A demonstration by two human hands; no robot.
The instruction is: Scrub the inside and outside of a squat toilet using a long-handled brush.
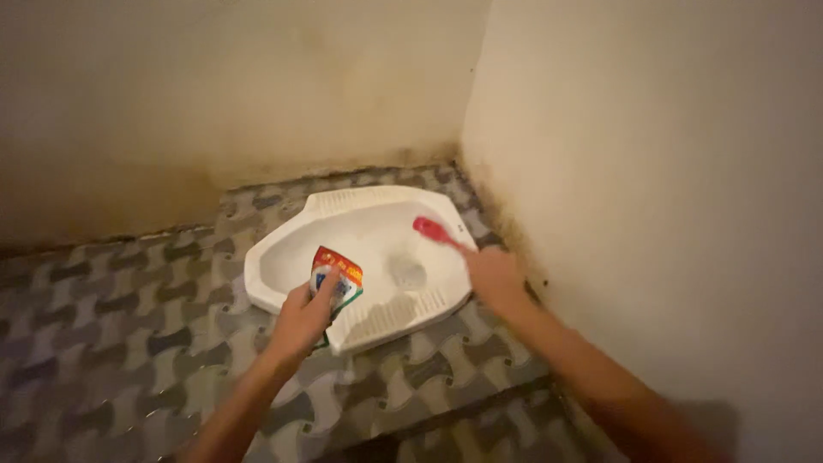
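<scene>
Head view: left hand grips packet; right hand grips brush.

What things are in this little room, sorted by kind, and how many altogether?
White ceramic squat toilet pan: 1
Red-handled plastic brush, in the right hand: 1
Red, green and white printed sachet, in the left hand: 1
Total: 3

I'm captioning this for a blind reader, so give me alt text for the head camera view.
Seen from above, a person's left hand holds a red, green and white sachet over a white squat toilet pan, while the right hand holds a red brush over the bowl. The pan sits in a patterned grey tiled floor by stained cream walls.
</scene>
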